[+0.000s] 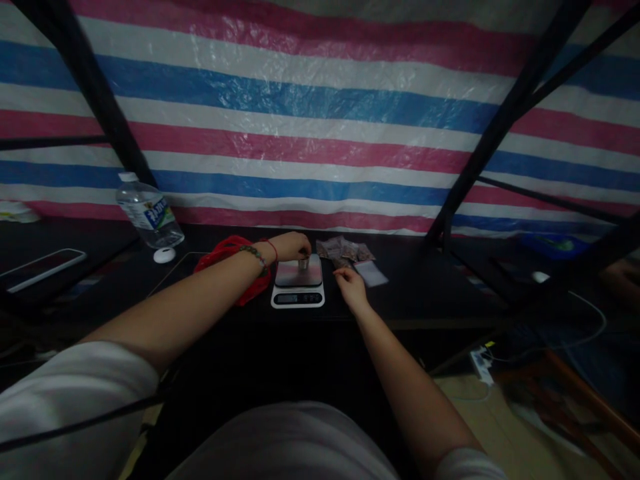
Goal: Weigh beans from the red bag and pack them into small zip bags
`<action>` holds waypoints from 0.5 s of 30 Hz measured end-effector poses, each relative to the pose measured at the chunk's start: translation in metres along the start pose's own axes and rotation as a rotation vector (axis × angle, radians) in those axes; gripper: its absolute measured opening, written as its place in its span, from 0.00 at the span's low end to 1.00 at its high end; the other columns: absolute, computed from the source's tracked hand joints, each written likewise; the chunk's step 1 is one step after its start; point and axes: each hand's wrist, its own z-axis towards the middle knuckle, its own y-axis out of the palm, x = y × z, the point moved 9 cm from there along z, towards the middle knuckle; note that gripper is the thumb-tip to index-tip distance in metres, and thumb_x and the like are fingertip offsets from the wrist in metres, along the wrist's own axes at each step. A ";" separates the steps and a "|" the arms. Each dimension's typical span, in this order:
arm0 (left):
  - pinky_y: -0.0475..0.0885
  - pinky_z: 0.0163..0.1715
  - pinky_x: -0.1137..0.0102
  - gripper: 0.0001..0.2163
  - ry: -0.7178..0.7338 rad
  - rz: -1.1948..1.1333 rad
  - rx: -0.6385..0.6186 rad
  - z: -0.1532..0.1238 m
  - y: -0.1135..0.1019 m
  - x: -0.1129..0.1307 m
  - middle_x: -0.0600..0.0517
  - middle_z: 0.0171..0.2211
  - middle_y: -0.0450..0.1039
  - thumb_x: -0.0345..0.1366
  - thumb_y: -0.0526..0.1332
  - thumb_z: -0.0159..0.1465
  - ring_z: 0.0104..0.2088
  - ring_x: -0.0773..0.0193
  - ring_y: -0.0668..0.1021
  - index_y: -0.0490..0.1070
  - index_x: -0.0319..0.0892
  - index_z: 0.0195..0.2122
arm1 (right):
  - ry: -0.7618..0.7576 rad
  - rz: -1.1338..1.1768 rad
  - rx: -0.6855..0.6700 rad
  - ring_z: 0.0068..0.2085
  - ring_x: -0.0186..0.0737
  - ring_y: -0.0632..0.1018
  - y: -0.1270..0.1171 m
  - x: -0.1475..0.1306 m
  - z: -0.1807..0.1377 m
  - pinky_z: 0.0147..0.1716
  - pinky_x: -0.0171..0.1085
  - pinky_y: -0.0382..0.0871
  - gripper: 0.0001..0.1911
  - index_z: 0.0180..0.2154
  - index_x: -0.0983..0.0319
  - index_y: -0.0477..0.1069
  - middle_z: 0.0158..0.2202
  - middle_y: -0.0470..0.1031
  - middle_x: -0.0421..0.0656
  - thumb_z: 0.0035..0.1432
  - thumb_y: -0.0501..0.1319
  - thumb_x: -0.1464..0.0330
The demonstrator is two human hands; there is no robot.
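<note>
My left hand (295,246) reaches over a white kitchen scale (298,299), fingers closed at the top of a small metal cup (303,263). The cup is on or just above the scale's plate; I cannot tell which. To the right of the scale is my right hand (351,288), its fingertips drawn together near the lower edge of a pile of small clear bags (349,249) with brownish contents. Whatever those fingertips hold, if anything, is too small to make out. Beside that hand lies a flat whitish packet (371,273). A red plastic bag (254,291) sits under my left wrist.
A clear plastic bottle (153,217) stands at the back left, with a round white case (164,255) in front of it. A phone (43,268) lies further left. Black metal posts (463,160) frame the dark table. At far right is a blue tray (555,245).
</note>
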 end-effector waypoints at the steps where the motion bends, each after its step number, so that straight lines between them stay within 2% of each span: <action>1: 0.66 0.38 0.74 0.09 -0.001 0.003 -0.011 0.002 0.002 -0.002 0.50 0.35 0.78 0.31 0.59 0.57 0.36 0.64 0.76 0.78 0.42 0.35 | -0.003 0.000 -0.002 0.33 0.39 0.74 0.001 0.000 0.000 0.34 0.35 0.64 0.13 0.33 0.60 0.75 0.31 0.76 0.40 0.50 0.54 0.65; 8: 0.66 0.36 0.77 0.09 -0.036 -0.007 -0.100 0.007 0.008 -0.010 0.52 0.35 0.79 0.33 0.60 0.57 0.35 0.66 0.77 0.78 0.44 0.36 | -0.020 0.006 -0.008 0.34 0.39 0.74 0.002 -0.001 0.001 0.36 0.35 0.65 0.12 0.33 0.60 0.75 0.32 0.77 0.41 0.51 0.54 0.66; 15: 0.66 0.36 0.76 0.10 -0.071 -0.014 -0.106 0.009 0.003 -0.007 0.51 0.37 0.79 0.33 0.61 0.55 0.35 0.65 0.76 0.78 0.44 0.38 | 0.009 0.062 -0.015 0.31 0.39 0.74 0.004 0.003 0.001 0.33 0.34 0.65 0.12 0.32 0.60 0.75 0.30 0.76 0.40 0.50 0.54 0.66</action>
